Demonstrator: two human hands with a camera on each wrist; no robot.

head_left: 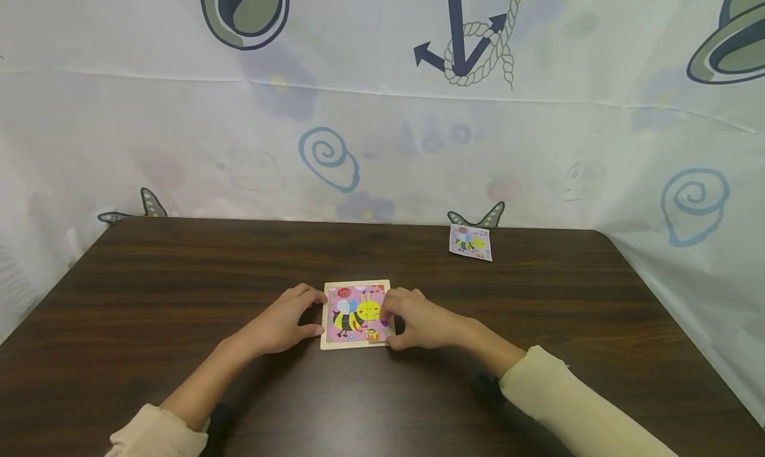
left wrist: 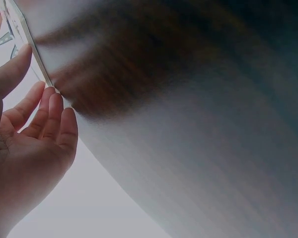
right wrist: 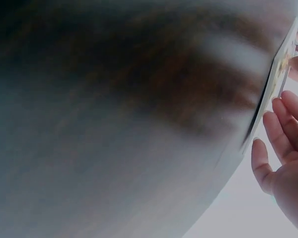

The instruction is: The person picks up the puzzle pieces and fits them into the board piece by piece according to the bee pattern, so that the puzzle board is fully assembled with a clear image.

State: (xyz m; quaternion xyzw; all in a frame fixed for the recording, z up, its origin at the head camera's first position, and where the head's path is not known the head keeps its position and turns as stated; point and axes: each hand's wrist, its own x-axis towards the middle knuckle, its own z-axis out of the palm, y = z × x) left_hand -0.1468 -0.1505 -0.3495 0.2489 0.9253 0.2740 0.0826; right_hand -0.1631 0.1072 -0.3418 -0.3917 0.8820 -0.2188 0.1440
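Observation:
A square wooden jigsaw puzzle [head_left: 352,314] with a bee picture in a pale frame lies on the table in the head view. My left hand [head_left: 281,321] rests at the frame's left edge, thumb and fingertips against it and fingers relaxed; the left wrist view shows these fingers [left wrist: 52,116] along the rim. At the puzzle's right side, my right hand [head_left: 421,319] pinches a puzzle piece [head_left: 373,337] between thumb and forefinger, over the lower right corner. The piece's lower edge overlaps the frame. In the right wrist view, the other fingers [right wrist: 278,131] spread beside the frame.
A small card [head_left: 470,243] with the same bee picture stands near the back edge of the dark wooden table [head_left: 239,258], right of centre. Behind the table hangs a white printed cloth [head_left: 388,151] with shells and an anchor.

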